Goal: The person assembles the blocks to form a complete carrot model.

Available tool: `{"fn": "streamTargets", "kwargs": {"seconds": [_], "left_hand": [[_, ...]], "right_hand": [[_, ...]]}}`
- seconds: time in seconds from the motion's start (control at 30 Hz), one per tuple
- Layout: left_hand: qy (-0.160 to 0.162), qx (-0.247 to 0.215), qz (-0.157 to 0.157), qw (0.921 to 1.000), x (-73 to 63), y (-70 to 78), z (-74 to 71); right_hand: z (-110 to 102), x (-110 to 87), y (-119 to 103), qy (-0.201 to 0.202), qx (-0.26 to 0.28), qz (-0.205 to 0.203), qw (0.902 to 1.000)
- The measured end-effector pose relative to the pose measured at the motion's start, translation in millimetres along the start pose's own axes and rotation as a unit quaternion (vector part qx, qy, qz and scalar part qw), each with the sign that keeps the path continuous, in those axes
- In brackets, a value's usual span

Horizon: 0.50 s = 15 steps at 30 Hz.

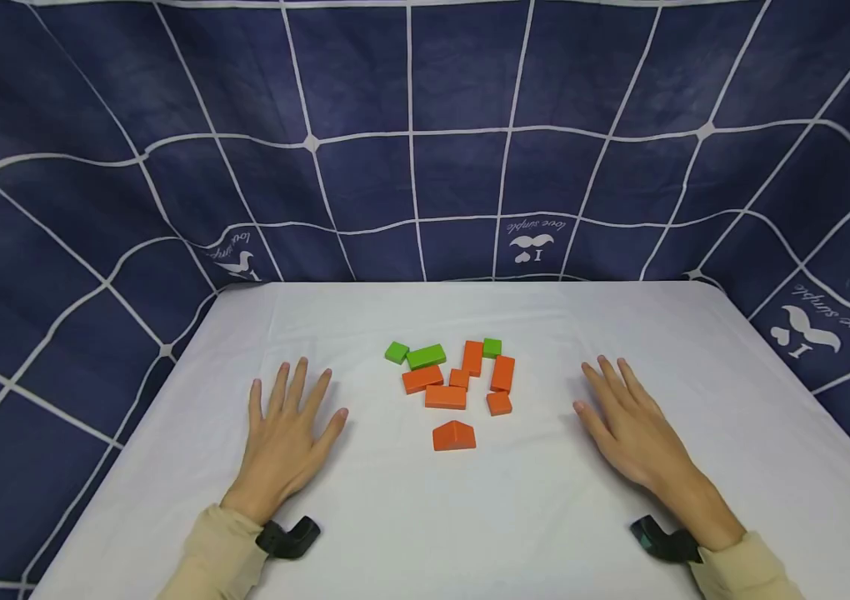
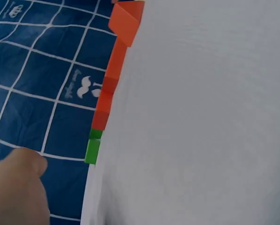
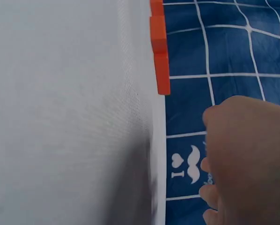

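Note:
My left hand point(image 1: 284, 446) lies palm down with spread fingers to the left of a loose group of toy blocks. On the other side, my right hand point(image 1: 635, 429) rests with straight fingers close together. Neither hand touches a block. Nearest me in the group is an orange block with a peaked top point(image 1: 454, 436). Behind it lie several orange blocks, among them a long one point(image 1: 445, 397) and a small one point(image 1: 499, 404). Green blocks sit farthest back: a long one point(image 1: 426, 357), a small one point(image 1: 397, 352) and another small one point(image 1: 492, 347). In the left wrist view my thumb point(image 2: 25, 173) shows.
A white cloth covers the table point(image 1: 515, 517). Behind and along both sides hangs a dark blue curtain point(image 1: 462, 175) with white grid lines. Each wrist wears a black strap-on device, one on the left point(image 1: 288, 538) and one on the right point(image 1: 665, 540).

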<state>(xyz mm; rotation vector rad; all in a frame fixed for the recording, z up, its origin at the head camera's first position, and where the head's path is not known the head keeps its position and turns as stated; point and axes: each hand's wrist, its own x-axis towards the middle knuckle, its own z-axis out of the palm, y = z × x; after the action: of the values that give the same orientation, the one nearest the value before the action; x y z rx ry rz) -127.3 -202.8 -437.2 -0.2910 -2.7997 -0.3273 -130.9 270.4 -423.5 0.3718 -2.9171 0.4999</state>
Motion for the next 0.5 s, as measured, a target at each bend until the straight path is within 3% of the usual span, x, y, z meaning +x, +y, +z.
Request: {"fn": "streamTargets", "kwargs": {"seconds": [0.23,0.5], "left_hand": [[-0.034,-0.068,0.046,0.9961,29.3,19.4,4.2],[-0.090,-0.122,0.124,0.9806,61.3,47.6,21.5]], "right_hand": [[5,27.1,-6,-0.024,0.041,-0.019,0.9987],[25,59.9,-22,-0.037,0.096,-0.051,0.9933]]}}
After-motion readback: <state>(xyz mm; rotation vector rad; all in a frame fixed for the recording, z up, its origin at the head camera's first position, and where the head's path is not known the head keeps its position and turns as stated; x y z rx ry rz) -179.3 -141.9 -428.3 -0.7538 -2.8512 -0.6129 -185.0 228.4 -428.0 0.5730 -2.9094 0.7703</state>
